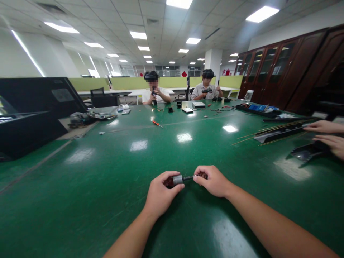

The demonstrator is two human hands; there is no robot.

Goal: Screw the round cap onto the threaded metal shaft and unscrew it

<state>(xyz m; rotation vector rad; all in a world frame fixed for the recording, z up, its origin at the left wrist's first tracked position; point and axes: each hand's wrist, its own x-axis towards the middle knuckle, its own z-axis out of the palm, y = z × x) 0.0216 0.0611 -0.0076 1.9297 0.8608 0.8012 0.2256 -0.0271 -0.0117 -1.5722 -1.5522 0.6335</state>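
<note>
My left hand is wrapped around what looks like a motor rotor, a silver cylinder with a dark red end partly covered by the fingers. A black, thin shaft runs from it to the right. At the shaft's tip, the thumb and forefinger of my right hand are pinched together. Something brownish red shows behind those fingers; its kind is hidden. Both hands are just above the green table, close to its near side.
Across the table sit two people in headsets, one holding a black tool. An orange screwdriver lies mid-table. At right, another person's hands touch black channel pieces beside thin rods. Black panels stand at left.
</note>
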